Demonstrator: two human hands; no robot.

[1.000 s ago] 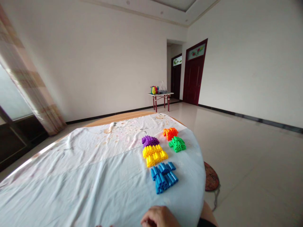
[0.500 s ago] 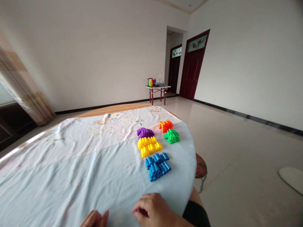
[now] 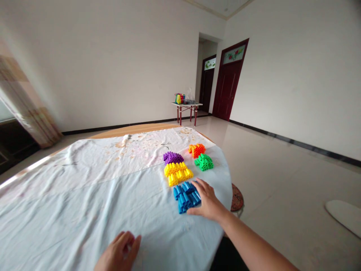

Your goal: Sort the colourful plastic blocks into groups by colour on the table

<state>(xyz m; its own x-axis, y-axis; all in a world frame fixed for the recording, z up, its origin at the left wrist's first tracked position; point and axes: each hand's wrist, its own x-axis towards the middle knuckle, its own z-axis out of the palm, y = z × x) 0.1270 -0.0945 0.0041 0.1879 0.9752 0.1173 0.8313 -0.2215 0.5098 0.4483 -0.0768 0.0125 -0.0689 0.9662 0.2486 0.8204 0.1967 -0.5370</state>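
Note:
My right hand (image 3: 205,199) reaches over the right side of a pile of blue plastic tubes (image 3: 184,202), fingers and thumb spread around its edge. Part of that pile is hidden behind the fingers, and I cannot tell whether they touch it. My left hand (image 3: 120,251) is low over the cloth, fingers loosely curled and the thumb apart, with nothing visible in it. Beyond the blue pile lie yellow tubes (image 3: 180,174) in two stacked groups. Purple tubes (image 3: 173,157) sit behind them. Green tubes (image 3: 204,162) and orange tubes (image 3: 197,150) are to the right.
A light, stained cloth (image 3: 84,203) with creases covers most of the round wooden table (image 3: 126,130). Its edge curves close to the right of the piles. A round stool (image 3: 237,197) stands beside it. Farther off, a small table (image 3: 186,104) carries bags.
My right hand has moved forward from the near table edge to the blue tubes, and its fingers have opened. My left hand has come slightly forward and to the right.

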